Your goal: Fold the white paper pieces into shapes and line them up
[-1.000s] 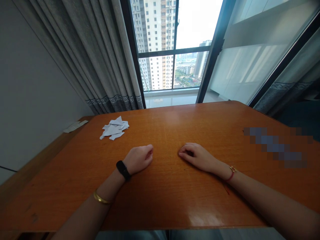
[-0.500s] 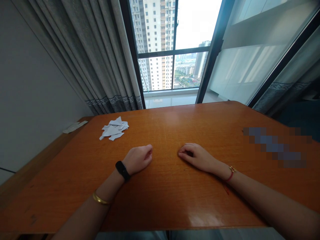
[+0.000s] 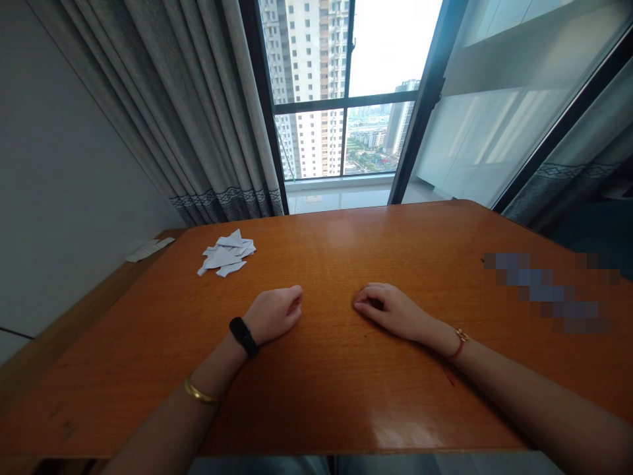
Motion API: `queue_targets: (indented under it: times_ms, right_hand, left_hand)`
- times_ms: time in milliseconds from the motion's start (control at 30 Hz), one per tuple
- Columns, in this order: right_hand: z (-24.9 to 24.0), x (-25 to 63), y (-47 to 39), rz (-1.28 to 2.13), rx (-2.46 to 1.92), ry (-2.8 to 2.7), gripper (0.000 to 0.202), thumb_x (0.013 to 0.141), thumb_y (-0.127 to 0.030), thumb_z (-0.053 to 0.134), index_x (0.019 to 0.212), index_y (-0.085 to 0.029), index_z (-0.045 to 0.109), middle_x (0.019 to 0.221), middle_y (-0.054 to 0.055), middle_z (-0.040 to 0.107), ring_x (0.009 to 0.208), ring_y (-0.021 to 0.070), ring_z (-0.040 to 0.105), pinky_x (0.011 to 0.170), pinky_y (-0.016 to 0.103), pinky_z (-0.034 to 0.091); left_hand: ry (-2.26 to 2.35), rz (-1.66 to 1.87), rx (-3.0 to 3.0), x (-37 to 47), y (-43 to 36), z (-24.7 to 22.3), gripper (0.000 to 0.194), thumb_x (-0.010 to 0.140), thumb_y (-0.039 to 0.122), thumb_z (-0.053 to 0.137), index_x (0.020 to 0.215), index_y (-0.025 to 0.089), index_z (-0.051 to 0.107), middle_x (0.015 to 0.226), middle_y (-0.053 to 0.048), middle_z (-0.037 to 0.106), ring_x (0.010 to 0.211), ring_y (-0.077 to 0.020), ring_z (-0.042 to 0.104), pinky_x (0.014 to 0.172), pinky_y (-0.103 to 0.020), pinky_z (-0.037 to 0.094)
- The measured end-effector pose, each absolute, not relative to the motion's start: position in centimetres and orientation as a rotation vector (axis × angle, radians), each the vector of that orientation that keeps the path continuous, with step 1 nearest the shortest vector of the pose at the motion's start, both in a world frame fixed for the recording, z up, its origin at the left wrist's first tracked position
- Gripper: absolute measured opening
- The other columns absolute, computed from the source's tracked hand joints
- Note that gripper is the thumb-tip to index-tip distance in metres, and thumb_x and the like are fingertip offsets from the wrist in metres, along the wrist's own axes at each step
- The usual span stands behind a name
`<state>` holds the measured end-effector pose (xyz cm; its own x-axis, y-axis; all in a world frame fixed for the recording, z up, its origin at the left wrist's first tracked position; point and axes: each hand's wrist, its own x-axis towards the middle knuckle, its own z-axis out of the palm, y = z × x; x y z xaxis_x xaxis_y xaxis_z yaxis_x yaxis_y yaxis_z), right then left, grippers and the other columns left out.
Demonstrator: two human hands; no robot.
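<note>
My left hand (image 3: 275, 313) rests on the wooden table (image 3: 326, 389) in a loose fist, with no object showing in it. A black band (image 3: 242, 335) circles that wrist, and a gold bangle (image 3: 198, 393) sits further up the forearm. Across from it, my right hand (image 3: 384, 307) lies on the tabletop with its fingers curled in toward the thumb; the gap between them holds nothing. Around the right wrist is a red cord bracelet (image 3: 461, 343). A pile of torn white paper pieces (image 3: 226, 254) lies beyond my left hand, touched by neither hand.
At the right side of the table is a pixelated, bluish item (image 3: 548, 290) that I cannot make out. A flat, pale item (image 3: 151, 249) lies by the wall at the left. Grey curtains (image 3: 198, 112) and a window (image 3: 346, 99) stand past the far edge.
</note>
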<state>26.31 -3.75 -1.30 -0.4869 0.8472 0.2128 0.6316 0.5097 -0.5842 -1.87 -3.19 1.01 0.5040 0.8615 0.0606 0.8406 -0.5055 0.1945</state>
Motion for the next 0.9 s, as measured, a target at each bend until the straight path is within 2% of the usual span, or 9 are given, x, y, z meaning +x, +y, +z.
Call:
queue_targets:
  times_ms: [633, 800, 900]
  right_hand:
    - [-1.2, 26.3, -3.7, 0.598, -1.212, -2.289, 0.017, 0.089, -0.030, 0.055, 0.086, -0.020, 0.068, 0.082, 0.003, 0.066, 0.075, 0.0157, 0.059, 0.072, 0.029, 0.044]
    - [-1.2, 26.3, -3.7, 0.600, -1.209, -2.294, 0.017, 0.089, -0.029, 0.055, 0.086, -0.020, 0.068, 0.083, 0.003, 0.067, 0.076, 0.0157, 0.059, 0.073, 0.029, 0.044]
    - [-1.2, 26.1, -3.8, 0.598, -1.223, -2.282, 0.017, 0.089, -0.029, 0.054, 0.085, -0.020, 0.068, 0.081, 0.003, 0.066, 0.075, 0.0158, 0.058, 0.072, 0.029, 0.043]
  left_hand:
    - [1.470, 0.224, 2.600, -2.0, -3.1, 0.9, 0.007, 0.086, 0.024, 0.045, 0.082, 0.022, 0.051, 0.072, 0.000, 0.061, 0.061, -0.0150, 0.054, 0.056, -0.026, 0.030]
    - [1.465, 0.313, 2.562, -1.9, -3.2, 1.0, 0.037, 0.096, 0.039, 0.030, 0.074, 0.020, 0.053, 0.073, -0.002, 0.060, 0.067, -0.0164, 0.055, 0.060, -0.027, 0.034]
    - [1.556, 0.454, 2.530, -2.2, -2.0, 0.8, 0.043, 0.096, 0.045, 0.030, 0.072, 0.020, 0.055, 0.079, -0.004, 0.060, 0.075, -0.0180, 0.055, 0.069, -0.030, 0.040]
